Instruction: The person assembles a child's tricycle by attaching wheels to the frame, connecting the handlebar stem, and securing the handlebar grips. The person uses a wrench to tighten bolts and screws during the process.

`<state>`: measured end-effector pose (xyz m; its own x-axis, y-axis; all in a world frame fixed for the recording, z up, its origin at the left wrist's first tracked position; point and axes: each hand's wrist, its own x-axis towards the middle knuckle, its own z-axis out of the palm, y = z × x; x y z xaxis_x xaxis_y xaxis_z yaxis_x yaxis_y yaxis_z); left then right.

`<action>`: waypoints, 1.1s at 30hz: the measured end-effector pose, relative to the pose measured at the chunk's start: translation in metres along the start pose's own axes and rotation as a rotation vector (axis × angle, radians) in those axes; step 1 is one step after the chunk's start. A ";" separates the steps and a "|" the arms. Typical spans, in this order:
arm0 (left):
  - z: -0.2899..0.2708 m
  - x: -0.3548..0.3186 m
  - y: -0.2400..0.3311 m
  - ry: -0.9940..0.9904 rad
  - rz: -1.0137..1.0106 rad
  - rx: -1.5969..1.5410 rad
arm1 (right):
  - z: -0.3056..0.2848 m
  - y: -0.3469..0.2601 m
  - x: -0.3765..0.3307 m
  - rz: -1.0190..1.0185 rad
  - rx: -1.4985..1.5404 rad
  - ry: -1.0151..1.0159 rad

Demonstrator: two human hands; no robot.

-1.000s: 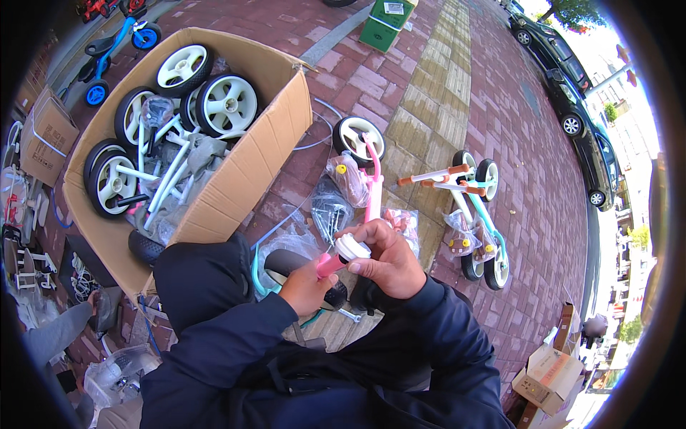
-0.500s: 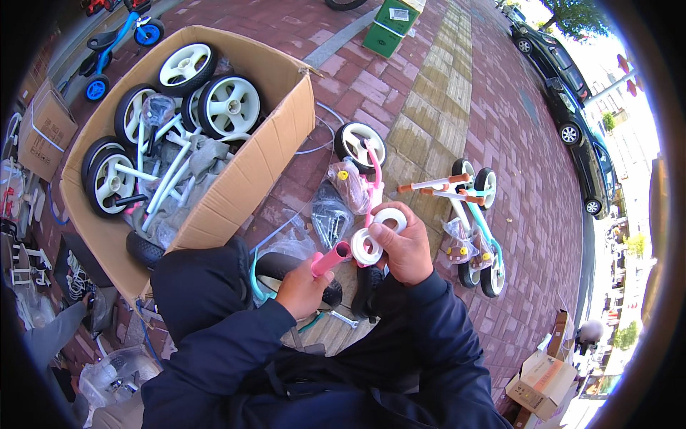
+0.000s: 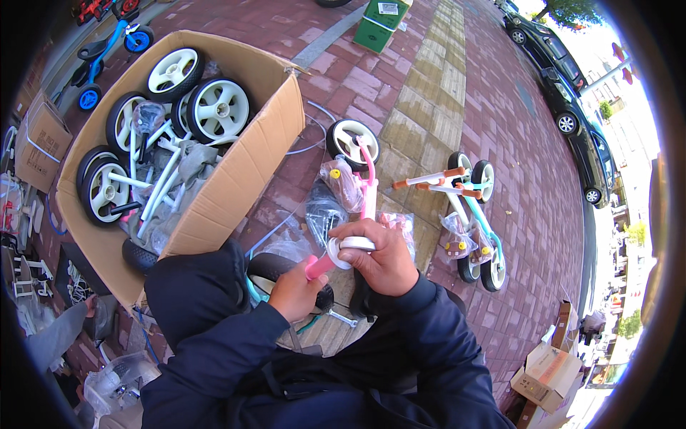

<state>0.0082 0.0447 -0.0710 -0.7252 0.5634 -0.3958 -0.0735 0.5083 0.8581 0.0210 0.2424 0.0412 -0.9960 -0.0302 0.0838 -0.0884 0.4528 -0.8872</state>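
**Held End to Face, Just Ahead of the Body**

From the head camera: gripping a pink tube (image 3: 319, 267) in the left hand (image 3: 293, 292), with fingers wrapped closed around the barrel. Pointing along its long axis away from the left palm, on a slant forward and rightward, straight toward the right hand (image 3: 384, 259). Pinching two white rings (image 3: 357, 244) there between thumb and curled fingers, parted only by the thickness of the grip. Set just left of the right fingertips, nearest to that hand, and presenting the leftmost ring's flat face across the tube's far end. Hiding the tube's mouth behind that ring; impossible to tell contact from a slight gap.

Surrounded by parts: with a pink bike frame (image 3: 368, 201) ahead of the right hand, a turquoise bike (image 3: 489, 227) well to its right, and a wrench (image 3: 343, 319) below, between both hands. Beyond the left hand, with a dark tyre (image 3: 267, 266) close by and an open cardboard box (image 3: 243, 171) farther out to the left.
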 end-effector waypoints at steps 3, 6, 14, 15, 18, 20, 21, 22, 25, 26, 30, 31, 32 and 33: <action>0.001 0.001 -0.001 0.001 -0.001 -0.033 | -0.006 0.002 -0.001 -0.032 0.061 -0.125; 0.001 0.001 -0.002 -0.021 0.011 -0.029 | -0.014 0.002 -0.002 -0.098 0.099 -0.215; -0.006 -0.009 -0.003 -0.056 0.060 0.051 | -0.021 -0.017 -0.004 -0.199 -0.006 -0.408; -0.006 -0.011 -0.003 -0.035 0.052 0.077 | -0.020 -0.019 -0.005 -0.193 -0.019 -0.412; -0.001 -0.017 -0.002 0.047 -0.013 0.100 | -0.008 -0.021 -0.012 -0.045 -0.176 -0.383; 0.001 -0.021 0.000 0.089 -0.039 0.084 | 0.002 -0.018 -0.017 0.021 -0.157 -0.302; 0.000 -0.022 0.001 0.101 -0.032 0.068 | 0.007 -0.014 -0.016 0.016 -0.070 -0.237; -0.001 -0.021 0.003 0.091 -0.044 0.054 | 0.010 -0.010 -0.016 0.013 0.019 -0.161; -0.006 -0.019 0.009 0.076 0.075 -0.057 | 0.013 0.001 -0.011 0.104 0.592 0.048; -0.007 -0.018 0.010 0.088 0.161 -0.119 | 0.013 0.003 -0.010 0.110 0.743 0.124; -0.006 -0.009 0.005 0.040 0.104 -0.098 | 0.004 0.007 -0.014 -0.150 0.462 -0.001; -0.005 -0.007 0.001 -0.031 0.083 -0.190 | 0.004 0.009 -0.017 -0.088 0.308 -0.077; -0.004 -0.006 -0.003 -0.054 0.081 -0.258 | 0.003 0.014 -0.015 -0.016 0.464 0.039; -0.003 -0.006 -0.007 -0.083 0.073 -0.337 | 0.003 0.024 -0.011 0.070 0.601 0.141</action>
<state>0.0114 0.0359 -0.0733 -0.6798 0.6482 -0.3432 -0.2558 0.2290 0.9392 0.0299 0.2506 0.0177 -0.9922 0.1182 0.0389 -0.0546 -0.1324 -0.9897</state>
